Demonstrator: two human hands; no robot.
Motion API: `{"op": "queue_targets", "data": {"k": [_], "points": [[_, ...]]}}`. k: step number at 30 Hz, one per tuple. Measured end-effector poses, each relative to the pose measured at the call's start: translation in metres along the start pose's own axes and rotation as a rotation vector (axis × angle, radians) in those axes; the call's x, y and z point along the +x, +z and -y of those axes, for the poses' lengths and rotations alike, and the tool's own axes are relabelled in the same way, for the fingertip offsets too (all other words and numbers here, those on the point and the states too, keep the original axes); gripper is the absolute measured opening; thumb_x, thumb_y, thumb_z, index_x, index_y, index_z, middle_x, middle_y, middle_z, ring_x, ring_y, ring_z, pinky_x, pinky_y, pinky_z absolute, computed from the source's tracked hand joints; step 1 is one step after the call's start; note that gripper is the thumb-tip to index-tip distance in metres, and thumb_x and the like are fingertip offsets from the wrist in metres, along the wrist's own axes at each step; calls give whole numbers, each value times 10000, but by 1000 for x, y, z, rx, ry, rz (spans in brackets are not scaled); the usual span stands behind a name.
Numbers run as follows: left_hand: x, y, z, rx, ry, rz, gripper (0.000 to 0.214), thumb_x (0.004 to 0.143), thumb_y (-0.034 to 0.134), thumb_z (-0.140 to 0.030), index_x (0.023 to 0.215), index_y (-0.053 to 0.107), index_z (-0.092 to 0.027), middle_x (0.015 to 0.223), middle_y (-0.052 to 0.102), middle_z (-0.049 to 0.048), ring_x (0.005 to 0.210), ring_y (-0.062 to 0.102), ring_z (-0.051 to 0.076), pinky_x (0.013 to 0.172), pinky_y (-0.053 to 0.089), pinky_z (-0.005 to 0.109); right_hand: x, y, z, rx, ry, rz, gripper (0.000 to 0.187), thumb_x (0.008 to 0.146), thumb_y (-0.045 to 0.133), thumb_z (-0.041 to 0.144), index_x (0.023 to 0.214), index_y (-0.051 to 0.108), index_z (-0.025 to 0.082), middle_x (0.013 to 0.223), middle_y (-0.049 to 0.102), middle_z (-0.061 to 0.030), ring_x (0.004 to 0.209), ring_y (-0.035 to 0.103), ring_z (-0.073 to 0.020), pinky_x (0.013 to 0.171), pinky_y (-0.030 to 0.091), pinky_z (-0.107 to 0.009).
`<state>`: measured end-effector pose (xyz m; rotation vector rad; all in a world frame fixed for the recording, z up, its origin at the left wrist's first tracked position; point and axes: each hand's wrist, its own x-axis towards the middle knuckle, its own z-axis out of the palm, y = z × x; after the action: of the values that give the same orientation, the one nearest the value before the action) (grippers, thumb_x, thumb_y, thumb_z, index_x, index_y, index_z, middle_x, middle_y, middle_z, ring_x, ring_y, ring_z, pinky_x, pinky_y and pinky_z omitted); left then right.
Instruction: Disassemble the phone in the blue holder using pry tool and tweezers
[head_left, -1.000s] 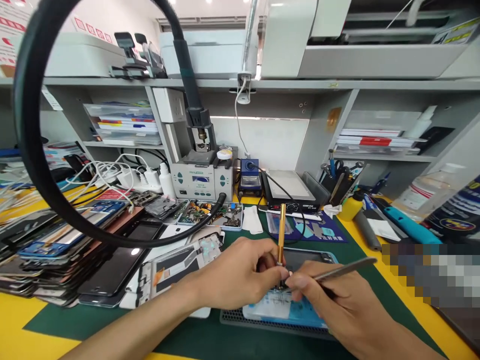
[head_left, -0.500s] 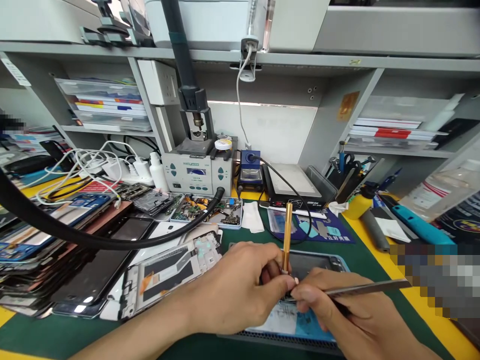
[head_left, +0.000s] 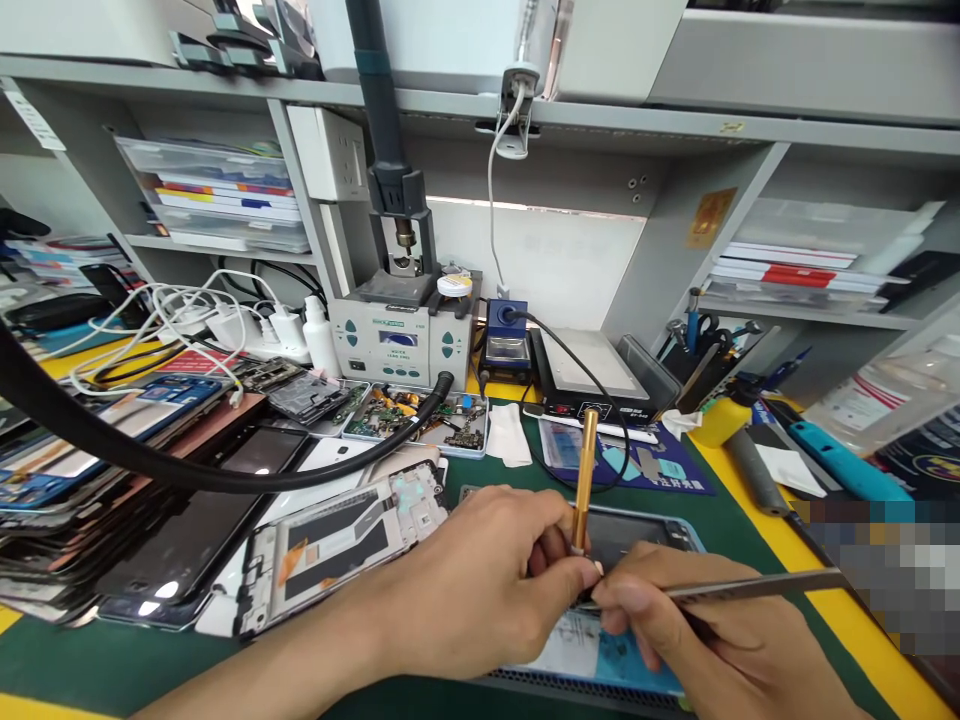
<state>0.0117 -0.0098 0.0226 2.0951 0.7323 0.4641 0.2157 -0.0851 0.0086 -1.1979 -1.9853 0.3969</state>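
My left hand point(head_left: 480, 590) is closed around a gold-coloured screwdriver point(head_left: 583, 470) held upright, its tip hidden behind my fingers. My right hand point(head_left: 697, 640) pinches metal tweezers point(head_left: 757, 585) that point left to the same spot. Both tips meet over an opened phone point(head_left: 637, 540) with a blue frame, lying on a dark perforated mat point(head_left: 517, 685) on the green bench mat. My fingers hide what lies between the tool tips.
A white phone frame point(head_left: 337, 545) lies left of my hands beside stacked phone screens point(head_left: 97, 500). A thick black hose point(head_left: 225, 475) curves to the rework station point(head_left: 401, 345). A parts tray point(head_left: 420, 415), heating plate point(head_left: 592, 380) and tool cup point(head_left: 697, 350) stand behind.
The view has dropped and shifted, so the hose loop has left the top of the picture. Both hands stay on the phone; the tweezers now lie flatter.
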Motion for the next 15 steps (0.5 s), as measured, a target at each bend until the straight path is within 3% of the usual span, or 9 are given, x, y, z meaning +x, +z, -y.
{"op": "queue_targets", "data": {"k": [6, 12, 15], "points": [[0, -1, -1, 10, -22, 7, 235, 995, 599, -325, 796, 537, -216, 743, 612, -66, 713, 558, 116, 662, 393, 242, 5, 0, 5, -27, -22, -13, 446, 1108, 476, 350, 689, 580, 237, 580, 631, 56, 477, 620, -105, 468, 490, -185], [0, 0, -1, 17, -50, -1, 235, 1002, 591, -355, 810, 558, -224, 758, 608, -64, 733, 554, 124, 677, 393, 251, -9, -3, -2, -7, 132, -100, 400, 1081, 517, 308, 713, 664, 257, 605, 678, 55, 525, 683, -123, 509, 536, -197], [0, 0, -1, 22, -55, -1, 223, 997, 595, -346, 813, 558, -225, 767, 615, -62, 750, 556, 130, 697, 395, 255, -10, -3, -3, -32, 110, -85, 434, 1081, 515, 328, 671, 634, 248, 611, 686, 44, 536, 683, -131, 529, 537, -220]]}}
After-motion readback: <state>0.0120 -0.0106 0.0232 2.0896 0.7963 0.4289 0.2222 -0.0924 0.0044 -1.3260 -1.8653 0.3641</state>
